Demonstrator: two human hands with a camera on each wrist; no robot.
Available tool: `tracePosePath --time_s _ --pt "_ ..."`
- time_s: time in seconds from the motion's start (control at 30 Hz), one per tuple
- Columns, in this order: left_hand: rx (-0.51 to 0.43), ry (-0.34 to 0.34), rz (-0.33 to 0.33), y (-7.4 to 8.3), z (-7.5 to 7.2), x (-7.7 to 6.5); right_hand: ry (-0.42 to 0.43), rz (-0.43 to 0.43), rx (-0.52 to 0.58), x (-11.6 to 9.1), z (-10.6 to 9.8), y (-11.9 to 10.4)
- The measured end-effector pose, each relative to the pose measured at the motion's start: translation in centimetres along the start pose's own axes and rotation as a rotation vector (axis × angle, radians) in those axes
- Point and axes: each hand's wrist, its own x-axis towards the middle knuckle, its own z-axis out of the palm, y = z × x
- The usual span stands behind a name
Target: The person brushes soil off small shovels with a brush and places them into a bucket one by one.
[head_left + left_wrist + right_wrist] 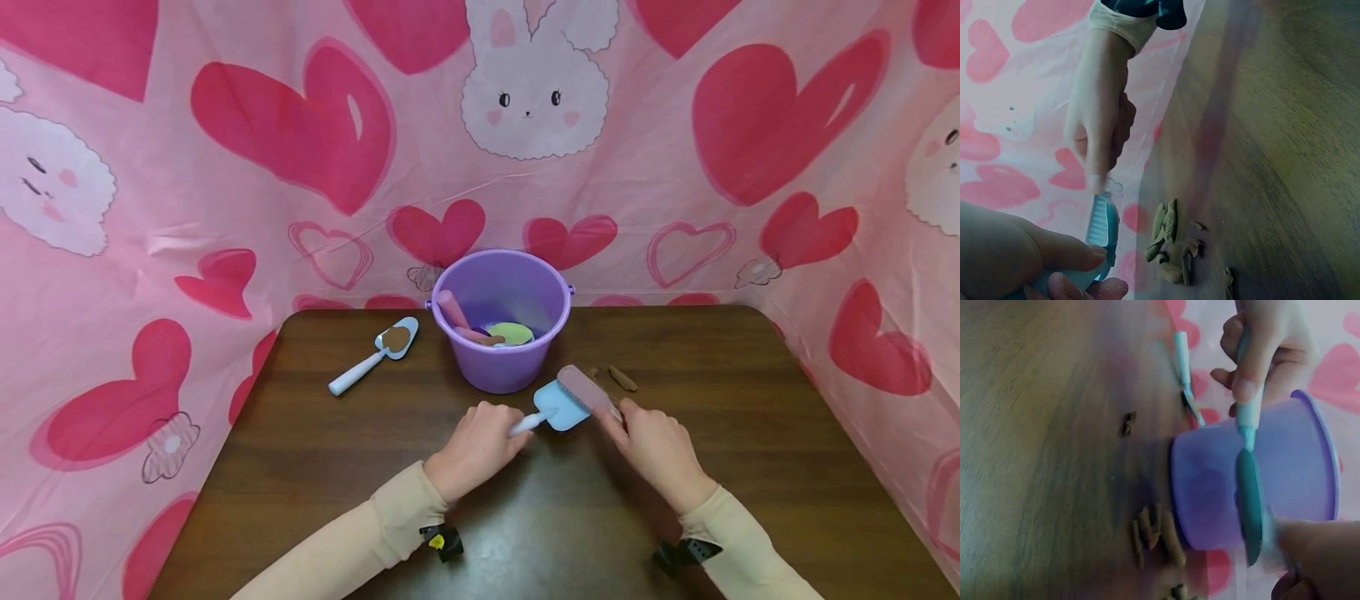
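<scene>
My left hand (480,446) grips the pale handle of a light blue toy shovel (557,405), its blade lifted in front of the bucket. My right hand (660,450) pinches a flat, pinkish piece with a finely notched edge (588,390), which overlaps the blade's right side. In the right wrist view that piece is blurred, close against the shovel blade (1249,500). Several brown clay-like pieces (1175,250) lie on the table below; one longer piece (622,378) shows beyond the right hand.
A purple bucket (498,371) stands at the back centre, with pink-handled things (452,309) and a green round piece (513,333) inside. Left of it lies a second blue shovel (358,372) carrying a brown lump (396,338). Pink heart-print cloth (637,183) surrounds the brown wooden table (315,483).
</scene>
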Motion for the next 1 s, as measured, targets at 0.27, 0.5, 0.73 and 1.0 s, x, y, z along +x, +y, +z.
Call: tracePosePath --time_s 0.27,0.5,0.73,1.0 --pt "0.033 0.033 0.005 0.1 -0.3 -0.2 0.009 0.019 -0.001 0.0 -0.9 0.1" --pt "0.059 0.075 0.041 0.4 -0.8 -0.6 -0.073 0.050 -0.026 0.1 -0.7 0.3" --pt "0.011 0.077 0.035 0.8 -1.6 -0.5 -0.098 0.021 0.037 -0.1 0.4 0.0" --pt "0.042 0.102 0.062 1.4 -1.7 -0.5 -0.110 -0.037 0.098 -0.3 1.5 -1.6"
